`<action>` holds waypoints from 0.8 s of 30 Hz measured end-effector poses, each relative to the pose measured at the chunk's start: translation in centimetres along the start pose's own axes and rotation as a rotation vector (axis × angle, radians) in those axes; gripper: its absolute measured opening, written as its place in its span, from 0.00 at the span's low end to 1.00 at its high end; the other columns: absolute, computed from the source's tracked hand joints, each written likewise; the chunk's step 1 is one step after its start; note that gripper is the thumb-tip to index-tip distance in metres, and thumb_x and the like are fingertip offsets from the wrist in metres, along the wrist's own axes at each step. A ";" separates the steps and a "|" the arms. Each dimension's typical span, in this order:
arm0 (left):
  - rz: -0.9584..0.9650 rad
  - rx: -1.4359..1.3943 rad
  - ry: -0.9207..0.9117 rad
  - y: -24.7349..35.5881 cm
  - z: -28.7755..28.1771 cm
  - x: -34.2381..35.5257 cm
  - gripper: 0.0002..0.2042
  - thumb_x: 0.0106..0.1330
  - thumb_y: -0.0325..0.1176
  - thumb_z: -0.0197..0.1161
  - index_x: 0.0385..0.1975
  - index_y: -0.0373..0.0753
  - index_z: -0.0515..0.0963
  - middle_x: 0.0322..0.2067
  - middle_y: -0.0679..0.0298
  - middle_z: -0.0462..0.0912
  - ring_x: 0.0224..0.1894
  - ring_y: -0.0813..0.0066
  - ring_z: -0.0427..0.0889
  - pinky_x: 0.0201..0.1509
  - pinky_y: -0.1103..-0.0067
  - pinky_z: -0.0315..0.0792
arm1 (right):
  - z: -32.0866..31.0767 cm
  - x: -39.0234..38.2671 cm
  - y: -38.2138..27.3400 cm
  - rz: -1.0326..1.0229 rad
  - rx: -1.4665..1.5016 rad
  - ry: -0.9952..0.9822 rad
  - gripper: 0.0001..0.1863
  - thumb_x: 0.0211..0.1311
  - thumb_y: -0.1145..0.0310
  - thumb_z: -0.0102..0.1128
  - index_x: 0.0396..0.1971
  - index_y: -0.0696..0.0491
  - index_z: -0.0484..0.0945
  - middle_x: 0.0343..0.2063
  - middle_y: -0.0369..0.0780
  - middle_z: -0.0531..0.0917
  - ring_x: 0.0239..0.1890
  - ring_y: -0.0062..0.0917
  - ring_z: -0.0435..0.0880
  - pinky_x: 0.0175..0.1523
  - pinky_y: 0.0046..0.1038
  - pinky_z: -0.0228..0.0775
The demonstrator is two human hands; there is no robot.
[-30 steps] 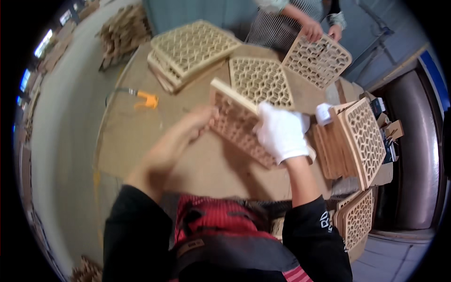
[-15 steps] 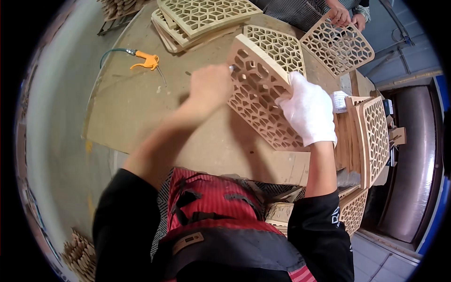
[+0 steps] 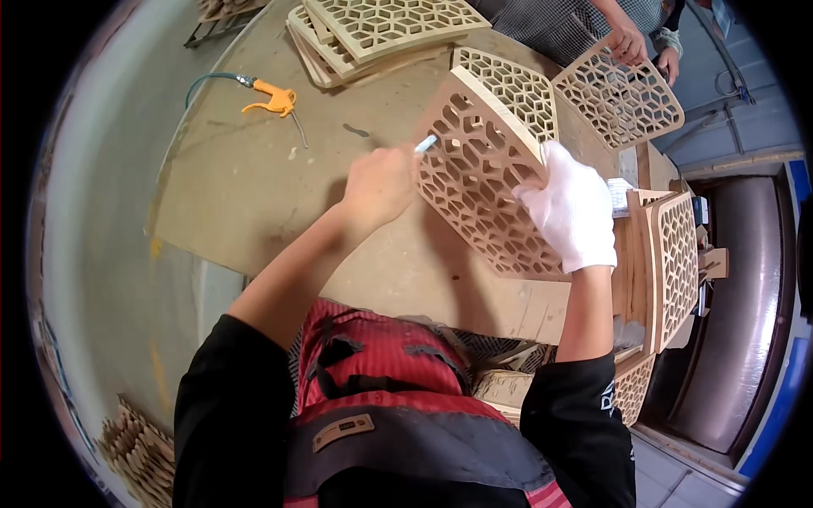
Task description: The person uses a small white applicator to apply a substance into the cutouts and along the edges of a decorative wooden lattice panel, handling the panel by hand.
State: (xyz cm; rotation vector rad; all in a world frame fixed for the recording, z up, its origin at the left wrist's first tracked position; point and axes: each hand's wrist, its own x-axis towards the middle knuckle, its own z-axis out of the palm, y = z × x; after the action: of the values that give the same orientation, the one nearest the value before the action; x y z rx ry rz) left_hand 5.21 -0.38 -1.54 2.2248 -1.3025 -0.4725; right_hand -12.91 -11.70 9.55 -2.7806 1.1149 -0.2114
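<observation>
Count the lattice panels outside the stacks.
3: tilted panel in the gloved right hand, partly covered panel beyond it on the table, third panel in a co-worker's hand at upper right. Others may be hidden.

Tan table [image 3: 246,182] with stacked panels [image 3: 394,27], airgun [image 3: 274,99]

The person is wearing black sleeves [image 3: 233,406], both ending around mid-forearm and leaving the forearms [image 3: 296,254] showing. White lettering [image 3: 607,396] is marking the right one near its cuff. A plain white glove [image 3: 584,229] is covering the right hand [image 3: 574,203] down to the wrist, while the left hand [image 3: 381,184] is going bare. Over the body an apron [image 3: 381,364] is showing fine red stripes, with dark loops [image 3: 339,349] lying on it. A broad dark grey band [image 3: 440,453] is crossing it, bearing a tan, dark-printed label [image 3: 342,432].
</observation>
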 end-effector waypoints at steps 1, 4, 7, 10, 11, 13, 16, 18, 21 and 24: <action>-0.021 0.068 0.001 0.8 -0.3 0.5 0.13 0.69 0.37 0.48 0.33 0.34 0.78 0.30 0.46 0.82 0.37 0.46 0.81 0.41 0.57 0.74 | -0.1 -0.1 -0.1 -0.002 -0.002 -0.001 0.14 0.48 0.69 0.68 0.30 0.54 0.71 0.25 0.50 0.82 0.33 0.49 0.81 0.39 0.44 0.72; 0.049 0.230 0.003 1.1 0.0 1.8 0.12 0.69 0.35 0.49 0.32 0.32 0.76 0.30 0.44 0.81 0.35 0.42 0.81 0.40 0.57 0.73 | -0.1 -0.3 -0.1 0.011 0.041 0.012 0.14 0.48 0.68 0.68 0.30 0.54 0.72 0.24 0.50 0.82 0.32 0.50 0.81 0.39 0.44 0.72; -0.051 0.079 -0.042 3.4 0.5 2.1 0.11 0.66 0.32 0.50 0.31 0.33 0.77 0.30 0.44 0.82 0.36 0.46 0.82 0.39 0.59 0.74 | -0.2 0.1 0.2 0.002 0.015 0.019 0.14 0.49 0.68 0.68 0.31 0.54 0.72 0.24 0.50 0.83 0.32 0.49 0.82 0.38 0.44 0.73; -0.264 -0.379 -0.262 0.5 0.2 4.2 0.12 0.65 0.33 0.50 0.28 0.34 0.79 0.27 0.43 0.81 0.32 0.49 0.83 0.36 0.61 0.74 | -0.3 -0.1 0.2 0.012 0.077 0.000 0.13 0.49 0.68 0.68 0.31 0.54 0.72 0.25 0.50 0.83 0.32 0.49 0.82 0.39 0.44 0.73; -0.398 -0.612 -0.455 -0.3 -0.6 4.4 0.12 0.65 0.33 0.50 0.28 0.35 0.78 0.26 0.42 0.81 0.30 0.50 0.83 0.34 0.60 0.74 | -0.4 0.0 -0.1 0.014 0.047 -0.006 0.13 0.49 0.69 0.68 0.31 0.54 0.72 0.25 0.50 0.83 0.32 0.49 0.82 0.39 0.43 0.73; -0.273 -0.450 -0.347 -0.1 0.7 4.2 0.09 0.59 0.34 0.55 0.27 0.35 0.78 0.26 0.44 0.81 0.32 0.51 0.84 0.32 0.58 0.74 | -0.3 -0.1 0.1 0.038 0.013 -0.018 0.13 0.49 0.69 0.68 0.31 0.54 0.72 0.25 0.50 0.82 0.32 0.48 0.82 0.39 0.43 0.73; 0.032 0.226 0.151 1.6 2.6 2.6 0.08 0.59 0.33 0.57 0.28 0.35 0.79 0.27 0.48 0.83 0.33 0.50 0.84 0.35 0.59 0.75 | -0.2 -0.1 0.5 0.022 0.036 -0.005 0.13 0.49 0.69 0.67 0.31 0.54 0.73 0.25 0.50 0.82 0.32 0.48 0.82 0.39 0.43 0.73; -0.003 0.198 0.051 3.2 1.7 2.4 0.08 0.59 0.33 0.56 0.29 0.35 0.79 0.27 0.48 0.83 0.34 0.50 0.84 0.36 0.60 0.76 | 0.0 -0.2 0.5 -0.001 0.026 0.026 0.13 0.49 0.68 0.67 0.31 0.54 0.73 0.24 0.50 0.82 0.32 0.48 0.82 0.39 0.44 0.73; -0.198 -0.187 -0.199 1.3 1.5 4.3 0.09 0.60 0.32 0.55 0.30 0.35 0.80 0.29 0.48 0.83 0.35 0.51 0.84 0.39 0.60 0.76 | -0.3 -0.3 0.7 0.024 0.070 -0.015 0.13 0.49 0.68 0.67 0.31 0.55 0.73 0.25 0.50 0.82 0.32 0.48 0.82 0.39 0.44 0.73; -0.253 -0.264 -0.137 1.4 0.9 3.6 0.09 0.60 0.30 0.53 0.30 0.35 0.80 0.30 0.47 0.83 0.35 0.50 0.84 0.39 0.60 0.76 | -0.4 0.0 0.6 -0.010 0.082 0.015 0.12 0.49 0.68 0.66 0.31 0.55 0.73 0.25 0.50 0.82 0.32 0.48 0.82 0.39 0.43 0.73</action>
State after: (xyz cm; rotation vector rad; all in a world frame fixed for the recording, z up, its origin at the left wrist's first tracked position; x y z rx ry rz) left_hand 5.44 -4.33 -1.56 2.1695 -0.9603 -0.8529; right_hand -13.39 -12.14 9.85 -2.7171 1.0713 -0.2738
